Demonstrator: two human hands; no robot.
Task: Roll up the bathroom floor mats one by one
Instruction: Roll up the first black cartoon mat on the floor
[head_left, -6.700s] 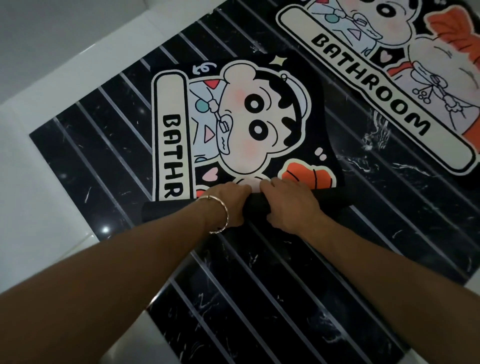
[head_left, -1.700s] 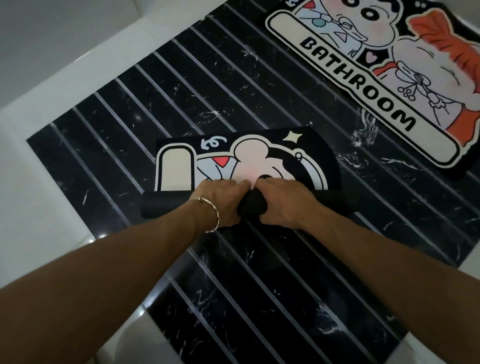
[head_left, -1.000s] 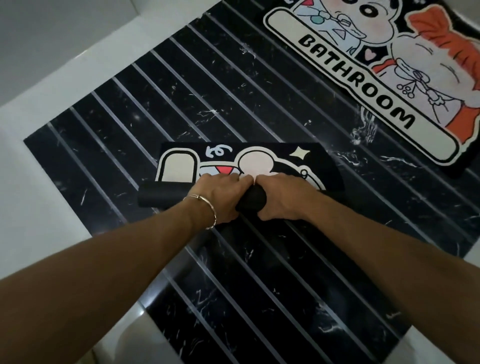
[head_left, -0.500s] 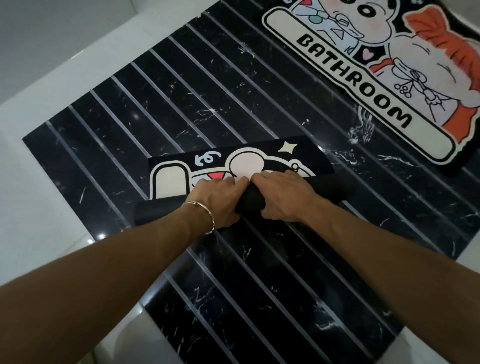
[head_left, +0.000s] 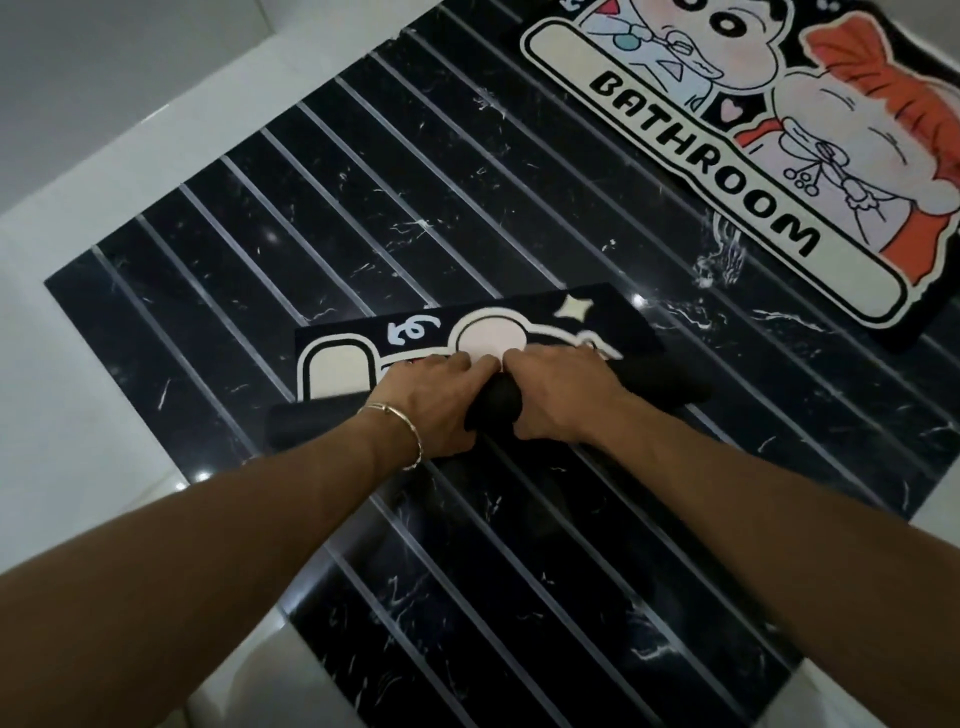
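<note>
Two mats, one nearly rolled

Two hands sit side by side on the middle of the near mat (head_left: 670, 392), fingers curled over its matte black tube. The left hand (head_left: 436, 400) and right hand (head_left: 566, 389) both grip it. Just beyond the tube, one narrow strip of this mat lies flat, printed with cream cartoon shapes on black. One second mat (head_left: 727, 156), flat and lettered BATHROOM, lies well beyond the tube, to its right. Both rest on a glossy black marble floor (head_left: 363, 208) with thin pale stripes. One thin metal bracelet (head_left: 410, 431) circles the left wrist.
</note>
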